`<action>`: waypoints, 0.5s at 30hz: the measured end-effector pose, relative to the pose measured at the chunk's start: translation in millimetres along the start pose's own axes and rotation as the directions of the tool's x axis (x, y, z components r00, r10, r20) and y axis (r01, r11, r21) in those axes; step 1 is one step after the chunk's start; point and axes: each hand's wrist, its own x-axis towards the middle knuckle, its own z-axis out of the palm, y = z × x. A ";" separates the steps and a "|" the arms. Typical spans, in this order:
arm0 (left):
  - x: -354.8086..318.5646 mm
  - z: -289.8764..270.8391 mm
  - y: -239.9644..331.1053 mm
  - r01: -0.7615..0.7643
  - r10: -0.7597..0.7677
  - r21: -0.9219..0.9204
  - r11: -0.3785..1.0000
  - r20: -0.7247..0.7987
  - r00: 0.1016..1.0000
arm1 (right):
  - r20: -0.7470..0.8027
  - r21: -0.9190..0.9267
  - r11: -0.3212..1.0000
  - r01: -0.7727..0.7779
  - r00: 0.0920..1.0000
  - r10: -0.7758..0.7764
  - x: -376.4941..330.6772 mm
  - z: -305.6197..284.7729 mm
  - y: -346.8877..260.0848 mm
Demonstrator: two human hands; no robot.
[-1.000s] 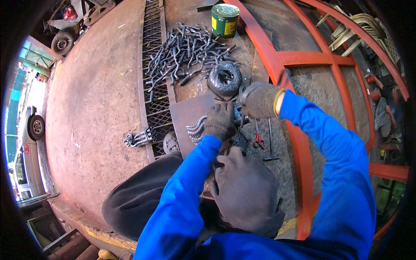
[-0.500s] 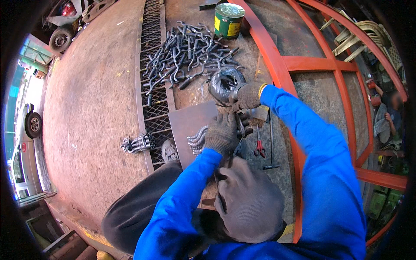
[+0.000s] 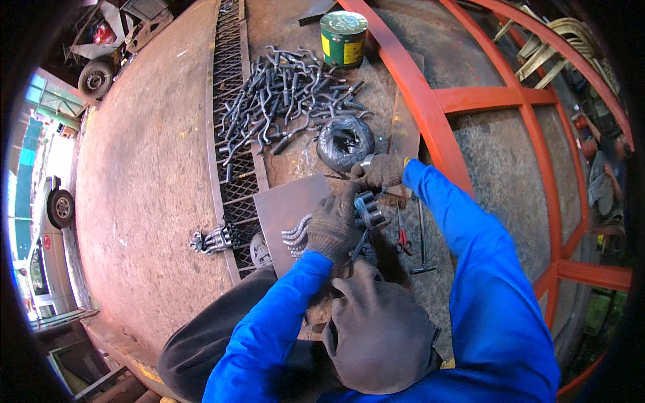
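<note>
Our gloved left hand (image 3: 330,228) closes around a bundle of bent steel pieces (image 3: 368,209) over the metal plate (image 3: 285,208). Our right hand (image 3: 381,170) pinches wire near the wire coil (image 3: 345,141). The pieces seem heavy and stiff; we should grip them mid-length.

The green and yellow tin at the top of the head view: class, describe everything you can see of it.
The tin is a short round can with a green lid and a yellow and green side band. It looks like painted metal. It stands upright with the lid on, on the rusty brown surface, just beyond the heap of bent dark metal rods and beside the orange frame. Neither hand touches it.
</note>
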 end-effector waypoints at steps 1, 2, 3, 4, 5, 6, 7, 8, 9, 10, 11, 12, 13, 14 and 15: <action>2.1 -3.3 4.0 -0.002 0.002 0.012 1.000 0.023 1.000 | -0.011 0.059 0.998 -0.032 0.999 0.032 3.2 -2.6 7.0; 3.6 -7.8 4.3 -0.002 0.001 0.023 1.000 0.047 0.999 | -0.006 0.148 0.989 0.008 1.000 -0.007 2.0 1.6 -0.6; 5.4 -11.5 4.3 -0.004 0.001 0.033 0.999 0.071 0.997 | -0.005 0.236 0.971 0.047 0.999 -0.047 1.6 6.9 -5.9; 7.4 -13.8 4.4 -0.006 0.002 0.044 0.999 0.096 0.995 | -0.030 0.273 0.958 0.085 0.996 -0.080 4.9 12.6 -2.6; 10.7 -14.2 6.0 -0.010 0.004 0.056 0.998 0.108 0.994 | -0.065 0.307 0.944 0.124 0.992 -0.109 7.6 17.1 3.9; 9.2 -13.7 7.1 -0.009 0.001 0.067 0.998 0.129 0.992 | -0.097 0.347 0.924 0.162 0.986 -0.136 13.2 27.0 15.7; 7.7 -12.7 7.6 -0.009 -0.003 0.079 0.997 0.149 0.989 | -0.251 0.154 0.940 0.303 0.933 -0.259 21.2 38.0 28.2; 7.8 -10.1 6.7 -0.036 0.024 0.093 0.995 0.122 0.992 | -0.371 -0.068 0.913 0.402 0.839 -0.397 35.1 47.3 46.6; 4.5 -6.6 5.2 -0.053 0.043 0.107 0.993 0.097 0.994 | -0.432 -0.205 0.879 0.431 0.766 -0.476 42.1 56.4 51.7; 3.2 -3.8 3.7 -0.072 0.063 0.120 0.990 0.073 0.995 | -0.478 -0.141 0.889 0.435 0.757 -0.446 50.0 67.2 56.1; 2.3 -2.9 2.9 -0.051 0.041 0.111 0.992 0.090 0.995 | -0.500 0.112 0.897 0.429 0.804 -0.322 56.6 80.8 54.2; 2.3 -4.6 3.1 -0.028 0.018 0.105 0.994 0.102 0.995 | -0.482 0.432 0.805 0.407 0.859 -0.176 60.1 93.2 45.4; 2.0 -4.8 2.3 -0.005 -0.006 0.098 0.995 0.113 0.994 | -0.437 0.699 0.617 0.360 0.899 -0.029 59.2 104.7 37.8; 2.6 -3.0 2.6 -0.030 0.019 0.102 0.994 0.111 0.994 | -0.395 0.835 0.434 0.338 0.918 0.044 45.8 114.3 27.3; 1.7 -2.9 1.2 -0.040 0.029 0.115 0.993 0.097 0.995 | -0.339 0.917 0.254 0.308 0.936 0.091 36.7 118.7 15.9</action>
